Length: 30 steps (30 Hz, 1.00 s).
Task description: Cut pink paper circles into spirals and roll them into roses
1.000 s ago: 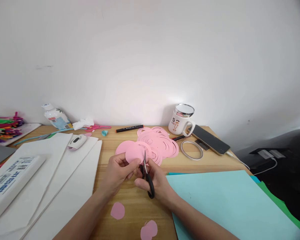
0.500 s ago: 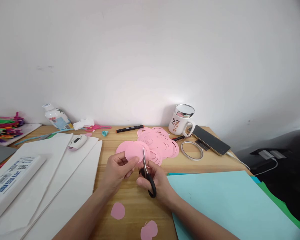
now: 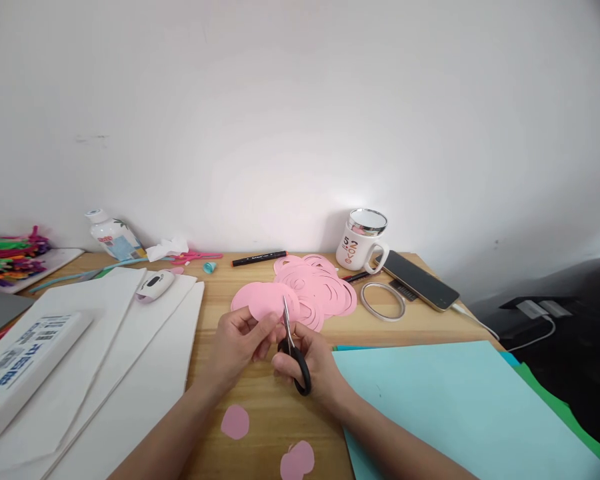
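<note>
Between thumb and fingers, my left hand (image 3: 241, 339) pinches a round pink paper piece (image 3: 264, 301). My right hand (image 3: 307, 360) is closed on a pair of black-handled scissors (image 3: 300, 369), blades pointing up and away from me. The blades lie at the right edge of the held paper; whether they are parted is hard to see. Just beyond spreads a pile of cut pink paper (image 3: 325, 287) with ring-shaped slits. Nearer to me on the wood lie a small pink paper disc (image 3: 235, 422) and a few overlapping pink discs (image 3: 298, 460).
White sheets (image 3: 145, 373) with a long white box (image 3: 30, 367) cover the left. Pale blue paper (image 3: 460, 400) lies at right. Behind stand a mug (image 3: 357, 247) and bottle (image 3: 115, 237), with a marker (image 3: 259, 259), tape ring (image 3: 383, 302) and phone (image 3: 417, 280).
The held paper has turned slightly against the scissor blades, and my left thumb has shifted a little left. My right hand stays nearly in place. The whole view drifts slightly.
</note>
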Available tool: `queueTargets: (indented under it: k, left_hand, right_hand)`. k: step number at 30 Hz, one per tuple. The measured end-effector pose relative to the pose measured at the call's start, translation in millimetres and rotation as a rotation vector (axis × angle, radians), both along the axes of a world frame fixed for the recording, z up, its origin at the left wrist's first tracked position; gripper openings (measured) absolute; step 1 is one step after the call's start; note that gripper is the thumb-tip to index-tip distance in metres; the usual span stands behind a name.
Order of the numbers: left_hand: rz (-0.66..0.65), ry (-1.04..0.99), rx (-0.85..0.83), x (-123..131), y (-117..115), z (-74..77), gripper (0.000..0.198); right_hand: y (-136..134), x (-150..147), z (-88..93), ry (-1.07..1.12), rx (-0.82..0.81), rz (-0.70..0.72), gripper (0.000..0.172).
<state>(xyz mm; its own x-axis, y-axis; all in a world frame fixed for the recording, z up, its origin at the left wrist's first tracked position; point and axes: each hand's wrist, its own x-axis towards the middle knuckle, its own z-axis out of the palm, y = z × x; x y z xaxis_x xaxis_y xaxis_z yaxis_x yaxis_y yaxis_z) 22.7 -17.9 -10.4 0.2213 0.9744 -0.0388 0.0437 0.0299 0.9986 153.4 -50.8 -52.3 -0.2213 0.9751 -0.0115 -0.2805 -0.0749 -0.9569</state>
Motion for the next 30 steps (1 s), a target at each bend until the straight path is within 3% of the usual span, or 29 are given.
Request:
queueTargets:
  k: [14, 30]
  left_hand:
    - [-0.047, 0.079, 0.024, -1.6, -1.9, 0.5, 0.036]
    - [-0.017, 0.050, 0.046, -4.5, 0.5, 0.2, 0.034]
  right_hand:
    - [2.6, 1.4, 6.7, 0.108, 0.057, 0.094, 0.049]
    - [1.5, 3.5, 4.6, 0.052, 0.026, 0.039, 0.044]
